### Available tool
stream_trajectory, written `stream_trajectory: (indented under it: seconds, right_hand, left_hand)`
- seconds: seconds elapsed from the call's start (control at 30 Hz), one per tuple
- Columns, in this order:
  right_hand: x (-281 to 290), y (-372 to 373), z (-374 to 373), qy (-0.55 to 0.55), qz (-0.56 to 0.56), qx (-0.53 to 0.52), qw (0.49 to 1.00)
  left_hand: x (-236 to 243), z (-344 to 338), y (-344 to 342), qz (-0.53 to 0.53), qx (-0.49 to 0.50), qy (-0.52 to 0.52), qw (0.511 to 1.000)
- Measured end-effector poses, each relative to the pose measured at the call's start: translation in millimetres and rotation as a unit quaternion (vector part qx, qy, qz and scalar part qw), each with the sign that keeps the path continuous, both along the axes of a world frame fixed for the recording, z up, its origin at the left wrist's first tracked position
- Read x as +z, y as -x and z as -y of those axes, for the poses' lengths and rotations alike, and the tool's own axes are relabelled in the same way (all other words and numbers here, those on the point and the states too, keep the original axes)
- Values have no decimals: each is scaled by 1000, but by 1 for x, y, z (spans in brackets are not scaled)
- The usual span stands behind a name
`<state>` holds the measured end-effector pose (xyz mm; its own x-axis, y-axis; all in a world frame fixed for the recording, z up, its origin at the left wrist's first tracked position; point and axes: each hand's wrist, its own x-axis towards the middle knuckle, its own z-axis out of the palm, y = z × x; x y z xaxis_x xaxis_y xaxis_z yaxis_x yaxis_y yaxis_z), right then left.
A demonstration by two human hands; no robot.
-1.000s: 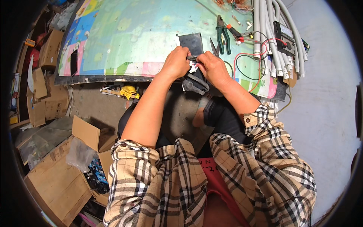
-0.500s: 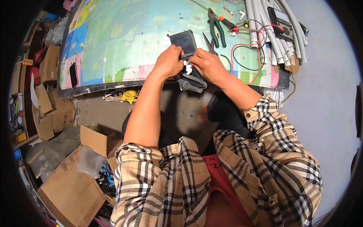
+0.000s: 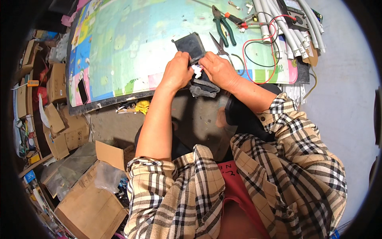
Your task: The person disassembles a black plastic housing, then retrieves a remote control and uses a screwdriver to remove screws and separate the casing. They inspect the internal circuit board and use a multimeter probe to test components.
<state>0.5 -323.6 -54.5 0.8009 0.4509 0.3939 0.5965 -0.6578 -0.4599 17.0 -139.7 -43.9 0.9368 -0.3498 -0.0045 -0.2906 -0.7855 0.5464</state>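
A: Your dark panel (image 3: 190, 46), where and pointing how?
B: On the counter (image 3: 127, 44), near the middle of its near edge. Outer end faces the far edge, angled left. Looks nearly square; can't call a long axis.
A: Versus your hands?
B: Mostly just beyond them. Your left hand (image 3: 178, 71) and right hand (image 3: 220, 71) both pinch its near end, fingertips partly hidden. White connector (image 3: 197, 71) sits between your hands.
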Motion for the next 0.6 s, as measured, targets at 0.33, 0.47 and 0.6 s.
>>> stream_trajectory:
  seconds: [0.33,0.47,0.6]
  right_hand:
    - [-4,0,4,-15,8,-10,1000]
    - [-5,-1,3,-17,14,-11,1000]
    - [-8,0,5,-14,15,-17,1000]
  left_hand:
    - [7,3,10,15,-6,19,1000]
    - [2,-1,9,21,-8,41,999]
    - [0,2,11,46,-17,15,999]
